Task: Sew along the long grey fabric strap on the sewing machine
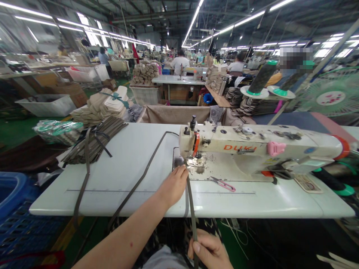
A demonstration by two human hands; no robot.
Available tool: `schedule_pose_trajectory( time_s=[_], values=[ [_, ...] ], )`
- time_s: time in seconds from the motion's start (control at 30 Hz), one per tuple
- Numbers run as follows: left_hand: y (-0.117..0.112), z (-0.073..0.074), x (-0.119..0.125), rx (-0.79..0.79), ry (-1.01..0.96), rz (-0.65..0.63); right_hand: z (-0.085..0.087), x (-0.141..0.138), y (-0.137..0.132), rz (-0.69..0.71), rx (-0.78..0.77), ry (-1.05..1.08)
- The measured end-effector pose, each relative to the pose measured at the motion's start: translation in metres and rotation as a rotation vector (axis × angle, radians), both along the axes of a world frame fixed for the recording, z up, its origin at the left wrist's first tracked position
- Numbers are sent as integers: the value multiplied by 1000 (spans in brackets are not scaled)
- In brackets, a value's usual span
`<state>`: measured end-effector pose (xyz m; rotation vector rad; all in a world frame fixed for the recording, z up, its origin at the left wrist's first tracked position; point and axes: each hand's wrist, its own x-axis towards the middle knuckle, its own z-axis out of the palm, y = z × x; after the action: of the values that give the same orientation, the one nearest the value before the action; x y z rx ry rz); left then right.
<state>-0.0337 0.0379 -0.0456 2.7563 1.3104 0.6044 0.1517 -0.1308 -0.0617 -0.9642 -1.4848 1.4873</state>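
Observation:
A long grey fabric strip [192, 209] runs from the needle area of a white sewing machine [218, 142] down over the table's front edge. My left hand [175, 183] is at the presser foot, its fingertips closed on the strip near the needle plate. Below the table edge, my right hand [209, 248] pinches the same strip between thumb and fingers. Another length of grey strip [143, 175] leaves the back of the machine, bends across the table's left part and drops over the front edge. The needle itself is hidden.
Pink-handled thread snips [224, 184] lie on the white table [112, 201] right of my left hand. A tied bundle of grey strips [98, 140] rests at the left end. A blue basket [17, 201] stands left; thread cones [260, 80] stand behind the machine.

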Motion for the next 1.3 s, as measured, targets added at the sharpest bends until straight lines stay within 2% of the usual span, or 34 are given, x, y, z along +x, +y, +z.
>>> schedule_pose_trajectory(
  time_s=[0.27,0.33,0.47,0.6,0.73,0.93,1.2,1.3],
  values=[
    [0,-10,-5,39,5,-41,27,4,2,51,-27,17],
    [-1,-11,-5,37,7,-43,27,3,4,27,2,-9],
    [-2,-7,-5,29,16,-46,23,-2,7,-112,53,-115],
    [-2,-6,-4,39,-12,-17,24,-5,8,-177,-69,-152],
    [-2,-6,-4,17,2,-16,21,-8,8,-151,-223,-66],
    [-2,-6,-4,15,53,-33,7,-9,6,-73,-135,-38],
    [-2,-7,-5,24,49,-35,30,-8,5,-39,-126,-47],
    [-2,-7,-5,29,66,-30,33,-8,6,-36,-115,-57]
  ],
)
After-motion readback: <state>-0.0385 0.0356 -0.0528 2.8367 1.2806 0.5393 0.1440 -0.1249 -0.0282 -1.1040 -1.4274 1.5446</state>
